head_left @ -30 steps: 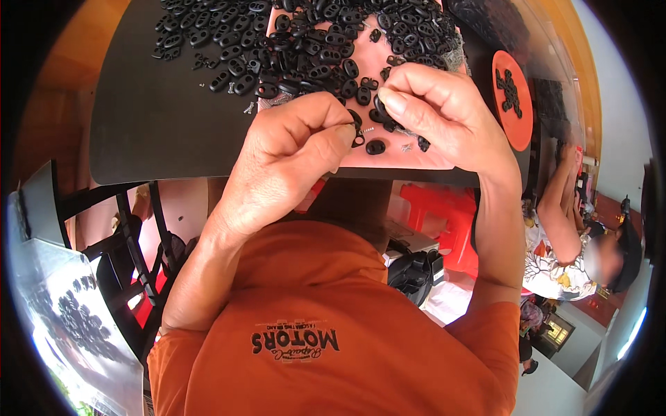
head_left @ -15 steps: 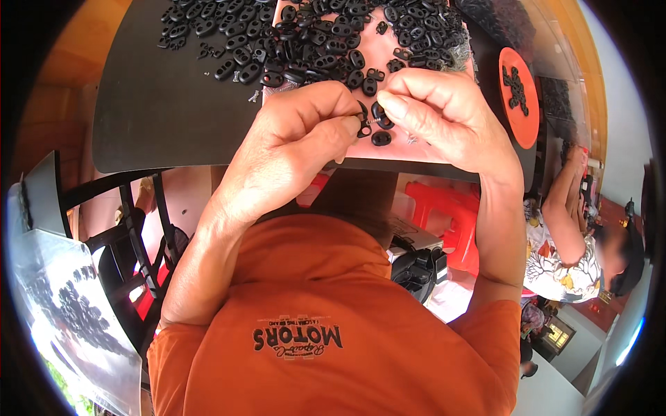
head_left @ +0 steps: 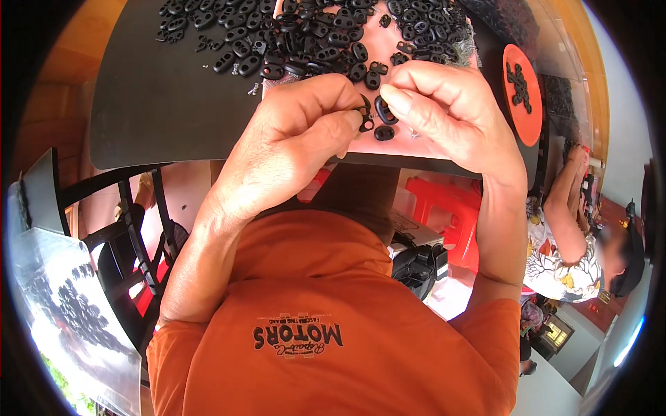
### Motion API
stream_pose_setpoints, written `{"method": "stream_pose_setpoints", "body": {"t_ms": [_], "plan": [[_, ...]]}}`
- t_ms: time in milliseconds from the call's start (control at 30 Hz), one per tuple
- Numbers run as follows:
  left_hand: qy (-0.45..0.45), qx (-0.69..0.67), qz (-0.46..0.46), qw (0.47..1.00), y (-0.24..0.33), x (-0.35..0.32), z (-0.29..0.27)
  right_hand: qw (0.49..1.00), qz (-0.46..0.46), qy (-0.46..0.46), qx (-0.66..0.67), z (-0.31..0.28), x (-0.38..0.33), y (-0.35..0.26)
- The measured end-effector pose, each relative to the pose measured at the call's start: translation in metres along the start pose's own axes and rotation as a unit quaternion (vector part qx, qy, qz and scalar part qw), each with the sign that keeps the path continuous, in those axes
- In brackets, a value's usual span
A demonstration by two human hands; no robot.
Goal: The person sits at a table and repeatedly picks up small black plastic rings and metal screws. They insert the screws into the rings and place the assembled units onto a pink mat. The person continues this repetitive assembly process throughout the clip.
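Over the near edge of a pink sheet (head_left: 374, 146), my left hand (head_left: 298, 135) pinches a small black cord-lock plunger (head_left: 367, 125) with a round hole in it. Facing it, my right hand (head_left: 454, 114) holds a black oval cord-lock shell (head_left: 385, 111) between thumb and index finger. The two parts are a short gap apart, and a bit of thin metal spring seems to show between them. Just below the shell lies another black oval cord-lock piece (head_left: 383, 132). My other fingers are curled in, their tips largely hidden.
A big heap of black cord-lock parts (head_left: 326, 41) covers the far side of the dark table (head_left: 159, 104). Small springs (head_left: 253, 89) lie beside it. An orange plate (head_left: 531, 128) with black parts stands at right. A red stool (head_left: 458, 215) and another person (head_left: 565, 256) are farther right.
The shell in my right hand has tilted more upright, and the spring between the two parts shows less. Both hands keep their pinch and have barely shifted.
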State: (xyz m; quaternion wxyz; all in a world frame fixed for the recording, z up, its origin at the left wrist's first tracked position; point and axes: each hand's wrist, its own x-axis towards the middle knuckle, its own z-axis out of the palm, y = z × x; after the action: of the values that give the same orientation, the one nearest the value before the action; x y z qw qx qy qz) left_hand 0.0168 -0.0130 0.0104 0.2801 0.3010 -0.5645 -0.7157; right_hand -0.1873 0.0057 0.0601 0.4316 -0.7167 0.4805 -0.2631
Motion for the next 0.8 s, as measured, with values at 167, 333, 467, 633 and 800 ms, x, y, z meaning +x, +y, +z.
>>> {"method": "stream_pose_setpoints", "body": {"t_ms": [167, 333, 467, 633, 800], "plan": [[-0.022, 0.005, -0.010, 1.000, 0.000, 0.000, -0.003, 0.999, -0.027, 0.015, -0.020, 0.006, -0.002, 0.008], [-0.016, -0.009, -0.005, 1.000, -0.002, -0.001, -0.003, 0.998, -0.032, 0.036, -0.036, 0.011, -0.002, 0.007], [-0.013, -0.024, -0.004, 1.000, -0.004, -0.002, -0.003, 0.998, -0.019, 0.056, -0.003, 0.017, -0.003, 0.005], [-0.021, -0.032, 0.002, 0.999, -0.006, -0.001, -0.004, 0.998, -0.024, 0.065, 0.008, 0.021, -0.005, 0.007], [0.032, -0.050, 0.008, 0.998, -0.006, -0.002, 0.000, 0.995, -0.013, 0.094, 0.007, 0.027, -0.005, 0.005]]}}
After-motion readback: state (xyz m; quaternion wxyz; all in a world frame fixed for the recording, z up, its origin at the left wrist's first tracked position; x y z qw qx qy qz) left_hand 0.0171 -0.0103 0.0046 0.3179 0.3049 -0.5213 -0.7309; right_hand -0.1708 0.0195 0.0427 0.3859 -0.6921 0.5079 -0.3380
